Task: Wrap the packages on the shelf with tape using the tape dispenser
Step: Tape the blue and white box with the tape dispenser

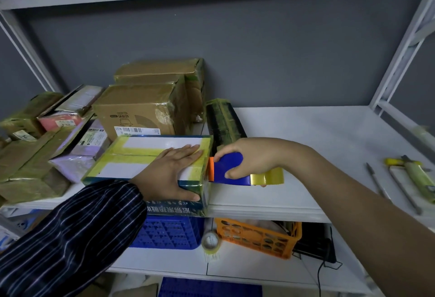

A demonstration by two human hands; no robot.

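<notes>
A flat blue-and-white package (141, 155) banded with yellowish tape lies at the front edge of the white shelf (317, 146). My left hand (171, 172) presses flat on its top, fingers straight, thumb hooked over the near right corner. My right hand (249, 155) grips a blue tape dispenser (231, 169) whose orange blade end touches the package's right side. The yellow tape roll (268, 176) sticks out behind my right palm.
Several taped cardboard boxes (141, 108) and parcels (30, 162) crowd the shelf's left and back. A dark taped box (223, 120) stands behind the dispenser. Knives and pens (400, 174) lie at the far right. Below sit a blue crate (169, 233), an orange crate (259, 235) and a spare tape roll (211, 242).
</notes>
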